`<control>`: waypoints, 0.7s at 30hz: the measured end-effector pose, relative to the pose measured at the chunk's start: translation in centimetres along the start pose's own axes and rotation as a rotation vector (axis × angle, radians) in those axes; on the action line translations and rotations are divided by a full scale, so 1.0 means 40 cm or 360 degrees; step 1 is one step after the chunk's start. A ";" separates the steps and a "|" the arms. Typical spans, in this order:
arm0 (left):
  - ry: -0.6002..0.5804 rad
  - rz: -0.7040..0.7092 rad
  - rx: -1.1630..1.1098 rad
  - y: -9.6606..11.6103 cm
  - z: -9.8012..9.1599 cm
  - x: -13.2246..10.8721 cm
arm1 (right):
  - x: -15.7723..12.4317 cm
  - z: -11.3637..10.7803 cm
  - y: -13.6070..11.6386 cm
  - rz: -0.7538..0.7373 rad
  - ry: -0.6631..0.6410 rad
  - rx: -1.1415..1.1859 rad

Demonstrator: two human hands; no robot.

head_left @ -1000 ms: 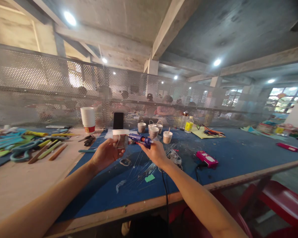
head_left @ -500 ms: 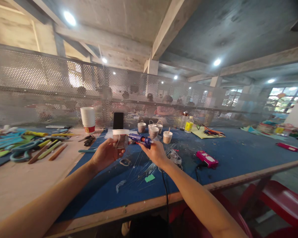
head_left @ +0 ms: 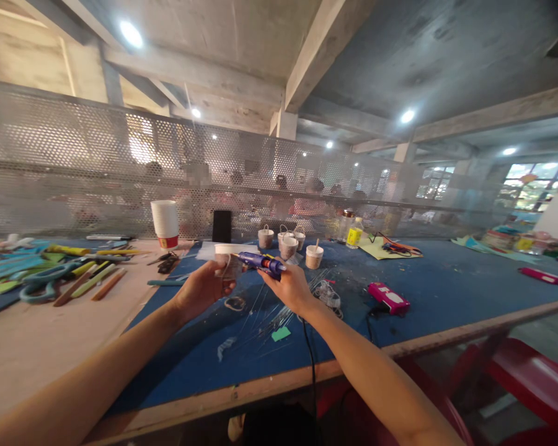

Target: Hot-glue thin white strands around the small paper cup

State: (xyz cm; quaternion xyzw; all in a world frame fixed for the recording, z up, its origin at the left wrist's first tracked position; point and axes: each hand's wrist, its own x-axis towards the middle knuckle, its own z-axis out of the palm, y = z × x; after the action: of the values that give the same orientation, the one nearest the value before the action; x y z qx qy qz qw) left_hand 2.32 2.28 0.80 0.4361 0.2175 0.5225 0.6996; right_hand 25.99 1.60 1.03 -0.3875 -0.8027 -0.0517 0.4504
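My left hand [head_left: 199, 288] is closed round a paper cup [head_left: 229, 265] wrapped in grey-brown cord, its white rim showing at the top. In my right hand [head_left: 291, 286] is a blue hot glue gun [head_left: 261, 262], its nozzle at the right side of the cup near the rim. Whether the tip touches the cup I cannot tell. A black cable [head_left: 310, 353] runs down from under my right hand past the table edge. Beyond my hands stand several similar wrapped cups [head_left: 287, 246], some with cord handles, and one cup [head_left: 314, 256] with a stick in it.
A stack of paper cups [head_left: 164, 220] and a black phone-like slab [head_left: 222, 227] stand at the back. Scissors [head_left: 41, 282] and clay tools lie left. Thin clear strands [head_left: 279, 319], a cord bundle [head_left: 328, 297] and a pink device [head_left: 387, 298] lie on the blue table. A perforated screen [head_left: 242, 155] rises behind.
The held cup has dipped slightly and shifted a little right, its rim tilting. The glue gun has moved slightly left and down, staying beside the cup.
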 end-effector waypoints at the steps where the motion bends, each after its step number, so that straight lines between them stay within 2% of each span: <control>1: 0.0009 -0.0001 0.0003 -0.002 0.000 0.001 | 0.000 -0.001 -0.001 0.0005 -0.0009 0.0005; 21: -0.0014 -0.0015 -0.0043 0.006 0.003 -0.004 | 0.001 -0.004 -0.001 0.0024 -0.0019 -0.0049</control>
State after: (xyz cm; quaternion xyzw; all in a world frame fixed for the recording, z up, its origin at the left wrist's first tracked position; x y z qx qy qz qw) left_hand 2.24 2.11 1.03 0.4280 0.2096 0.5202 0.7087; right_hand 26.06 1.53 1.15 -0.4008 -0.8015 -0.0583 0.4399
